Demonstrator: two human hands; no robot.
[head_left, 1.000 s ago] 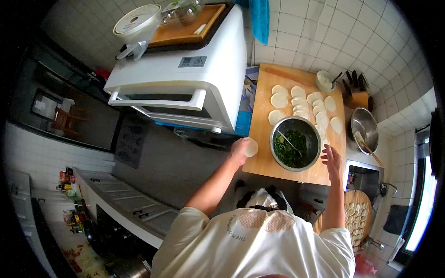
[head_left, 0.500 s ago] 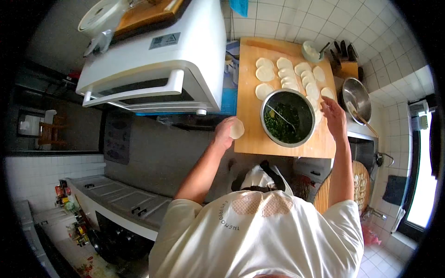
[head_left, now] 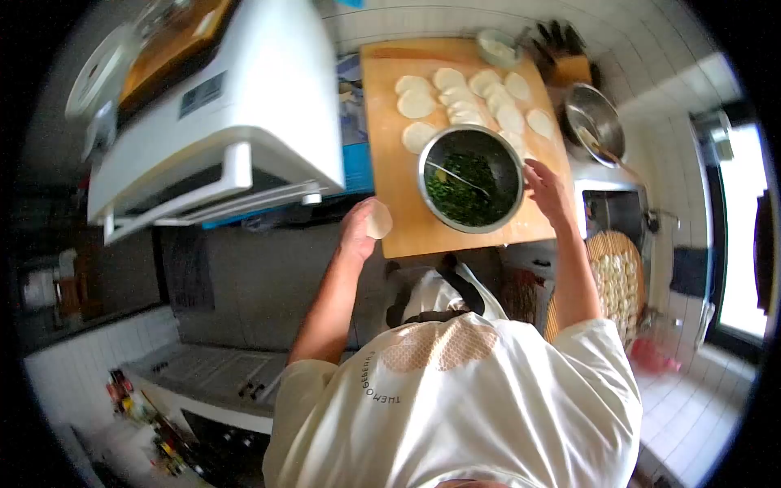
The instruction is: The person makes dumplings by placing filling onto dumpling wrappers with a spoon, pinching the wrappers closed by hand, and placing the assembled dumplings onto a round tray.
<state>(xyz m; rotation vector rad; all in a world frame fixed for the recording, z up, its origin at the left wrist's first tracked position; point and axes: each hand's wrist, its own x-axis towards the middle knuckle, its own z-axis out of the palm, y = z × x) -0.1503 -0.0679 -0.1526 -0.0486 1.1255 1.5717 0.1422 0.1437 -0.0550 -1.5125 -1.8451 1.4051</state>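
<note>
We grip wrapper (head_left: pixel 379 220) in left hand (head_left: pixel 355 229), left of centre; right hand (head_left: pixel 549 193) loosely spread beside bowl (head_left: pixel 506 168), centre. Shaped dumplings (head_left: pixel 616 281), lower right, look done; flat wrappers (head_left: pixel 416 104), upper centre, unfilled.

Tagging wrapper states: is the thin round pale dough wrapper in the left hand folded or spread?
Spread: the thin round pale dough wrapper shows a broad, rounded face beyond the left hand, no fold visible; gripped edge hidden.

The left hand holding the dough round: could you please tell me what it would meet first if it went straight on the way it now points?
Probably the left edge of the wooden board, though depth is unclear: the left hand and its dough round might pass above it.
</note>
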